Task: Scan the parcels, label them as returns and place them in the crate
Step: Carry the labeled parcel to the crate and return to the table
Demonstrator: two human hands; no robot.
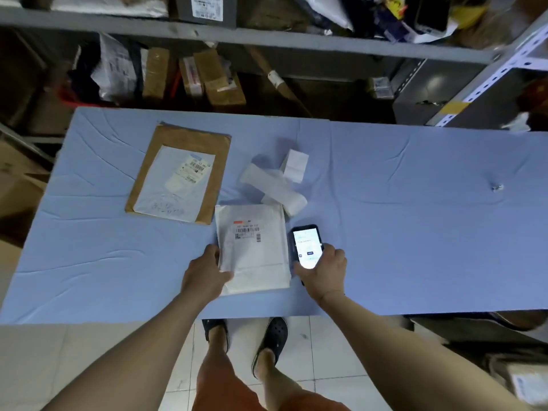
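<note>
A white padded parcel point(255, 247) with a barcode label lies flat near the front edge of the blue table point(415, 232). My left hand point(206, 272) grips its lower left edge, thumb on top. My right hand point(323, 274) holds a black handheld scanner point(307, 247) just right of the parcel, its lit screen facing up. A brown envelope parcel point(181, 173) with a white label sheet lies further back on the left. A strip of white labels point(278, 185) lies loosely unrolled behind the white parcel.
Grey metal shelves point(267, 40) packed with boxes and bags stand behind the table. A small crumpled scrap point(497, 187) lies on the table's right side. Cardboard boxes sit on the floor at the left point(17, 185) and lower right point(522, 381).
</note>
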